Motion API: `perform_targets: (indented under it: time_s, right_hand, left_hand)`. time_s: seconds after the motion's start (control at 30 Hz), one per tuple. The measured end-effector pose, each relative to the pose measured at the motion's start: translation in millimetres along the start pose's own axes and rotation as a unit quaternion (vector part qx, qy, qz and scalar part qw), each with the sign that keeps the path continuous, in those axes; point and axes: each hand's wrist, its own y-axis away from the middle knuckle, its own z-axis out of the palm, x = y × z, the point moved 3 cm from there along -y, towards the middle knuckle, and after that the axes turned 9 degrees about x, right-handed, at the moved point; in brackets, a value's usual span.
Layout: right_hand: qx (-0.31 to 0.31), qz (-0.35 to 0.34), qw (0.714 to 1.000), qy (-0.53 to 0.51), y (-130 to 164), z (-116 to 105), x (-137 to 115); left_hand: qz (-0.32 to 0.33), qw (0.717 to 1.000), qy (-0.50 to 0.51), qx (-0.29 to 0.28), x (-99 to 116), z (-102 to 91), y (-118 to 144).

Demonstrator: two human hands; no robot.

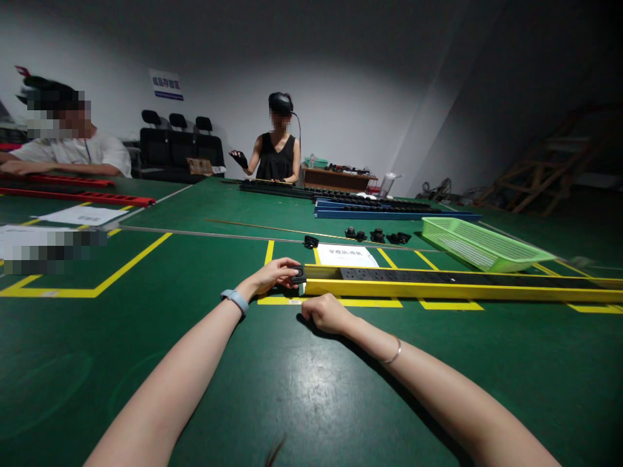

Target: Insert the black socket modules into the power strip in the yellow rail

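Note:
My left hand (277, 275) pinches a black socket module (298, 275) at the left end of a long yellow rail (370, 287). The module sits right at the rail's open end; how far inside it is, I cannot tell. A row of black socket modules (389, 277) lies in the rail's channel, with a gap between them and the held one. My right hand (327, 314) is closed, its fingers curled under, just in front of the rail near its left end. Its palm side is hidden, so I cannot see whether anything is in it.
Behind the rail lie a loose black module (310, 242), several more black modules (378, 235), a printed sheet (346, 255) and a green basket (487, 250). Farther back are blue rails (389, 213). A person (277, 152) stands across the table; another person (73, 149) sits left beside red rails (87, 194).

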Motion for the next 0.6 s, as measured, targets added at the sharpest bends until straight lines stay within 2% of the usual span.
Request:
perform_targets:
  time_s: [0.6]
  right_hand:
    - [0.012,-0.002,1.0,-0.011,0.5,0.5,0.6]
  left_hand:
    - [-0.004,1.0,0.023,-0.009,-4.2,-4.0,-3.6]
